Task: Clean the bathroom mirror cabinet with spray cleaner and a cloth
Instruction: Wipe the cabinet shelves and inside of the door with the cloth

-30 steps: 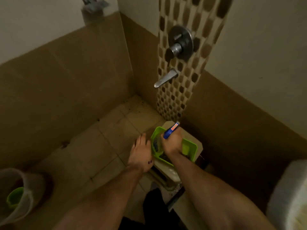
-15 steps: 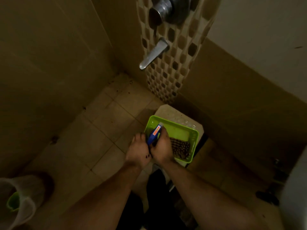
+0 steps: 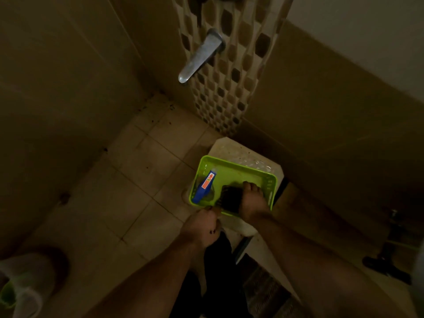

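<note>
Head cam, dim light, looking down into a tiled bathroom corner. A lime-green plastic tray [image 3: 238, 167] w/ low walls sits on a pale square stool [image 3: 246, 151] against the brown wall. Inside the tray, on its left side, a blue plastic spray bottle [image 3: 203, 188] w/ an orange label lies flat, nozzle end toward the far rim, apart from both hands. Right of the bottle, in the tray's near-middle, lies a dark crumpled cloth [image 3: 230, 198]. My read on the right hand [image 3: 252, 203]: it's laid on top of the cloth, fingers bent down over its far edge, so it grasps the cloth; the cloth's right part is hidden under the palm. The left hand [image 3: 202, 226] is just outside the tray at its near-left rim, fingers curled toward the edge and roughly touching it, but it's too dark to say whether they grip the rim or anything else, so can't tell. Both forearms run in from the bottom of the frame. Above the tray a flat metal spout [image 3: 199, 59] sticks out of a mosaic tile strip [image 3: 229, 92] in brown and cream. The beige floor tiles [image 3: 146, 171] show dark specks near the corner. Bottom left there's a translucent bucket [image 3: 25, 278] w/ sth green inside; can't make out what.
</note>
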